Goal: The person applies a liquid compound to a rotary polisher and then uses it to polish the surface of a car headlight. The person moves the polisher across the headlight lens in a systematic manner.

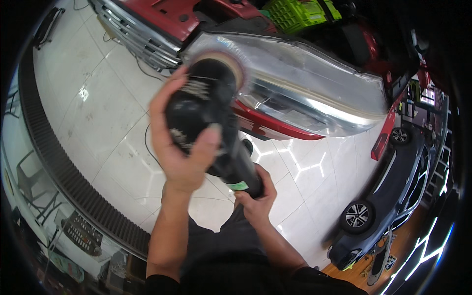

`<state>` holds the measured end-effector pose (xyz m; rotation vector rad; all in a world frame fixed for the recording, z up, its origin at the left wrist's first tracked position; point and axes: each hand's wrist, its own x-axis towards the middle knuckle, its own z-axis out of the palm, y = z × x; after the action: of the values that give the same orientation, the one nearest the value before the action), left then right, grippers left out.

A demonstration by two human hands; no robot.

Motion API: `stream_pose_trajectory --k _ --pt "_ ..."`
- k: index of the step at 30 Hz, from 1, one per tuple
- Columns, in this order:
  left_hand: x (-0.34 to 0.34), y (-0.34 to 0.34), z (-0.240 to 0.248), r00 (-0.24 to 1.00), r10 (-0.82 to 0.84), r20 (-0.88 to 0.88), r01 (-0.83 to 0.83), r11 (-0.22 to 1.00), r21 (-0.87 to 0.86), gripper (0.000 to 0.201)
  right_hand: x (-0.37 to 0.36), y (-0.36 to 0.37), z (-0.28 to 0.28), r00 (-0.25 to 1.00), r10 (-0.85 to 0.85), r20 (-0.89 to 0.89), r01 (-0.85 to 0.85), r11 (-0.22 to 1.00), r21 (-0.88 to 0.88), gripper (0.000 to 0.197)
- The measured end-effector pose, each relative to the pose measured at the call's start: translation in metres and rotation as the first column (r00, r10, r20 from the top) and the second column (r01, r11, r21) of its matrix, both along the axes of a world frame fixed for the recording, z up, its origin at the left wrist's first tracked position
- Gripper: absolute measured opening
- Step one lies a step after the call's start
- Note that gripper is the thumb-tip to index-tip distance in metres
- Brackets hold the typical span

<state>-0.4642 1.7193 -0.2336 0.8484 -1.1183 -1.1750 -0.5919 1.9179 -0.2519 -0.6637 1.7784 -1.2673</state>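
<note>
Two-handed hold on a black handheld polisher [204, 105] at a car headlight [314, 78].
The left hand [179, 152] wraps around the polisher's head; the right hand [258, 199] grips the handle end, next to a green label [238, 186]. The head sits over the headlight's left end and hides most of the round pad [239, 71]; contact with the lens cannot be confirmed. Some fingers are concealed behind the housing. The upper edge cuts off the red bodywork [164, 19]; the markings on the polisher are blurred.
</note>
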Motion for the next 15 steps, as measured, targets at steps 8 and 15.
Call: stream_pose_trajectory --k 8,15 --pt "-0.015 0.017 -0.012 0.989 0.089 -0.114 -0.078 0.992 0.095 0.081 -0.036 -0.005 -0.003 0.985 0.096 -0.140 -0.108 0.991 -0.078 0.082" --pt "-0.082 0.045 0.010 0.994 -0.045 0.098 0.064 0.978 -0.197 0.081 -0.077 0.047 -0.007 0.977 -0.058 -0.207 0.053 0.998 -0.031 0.104"
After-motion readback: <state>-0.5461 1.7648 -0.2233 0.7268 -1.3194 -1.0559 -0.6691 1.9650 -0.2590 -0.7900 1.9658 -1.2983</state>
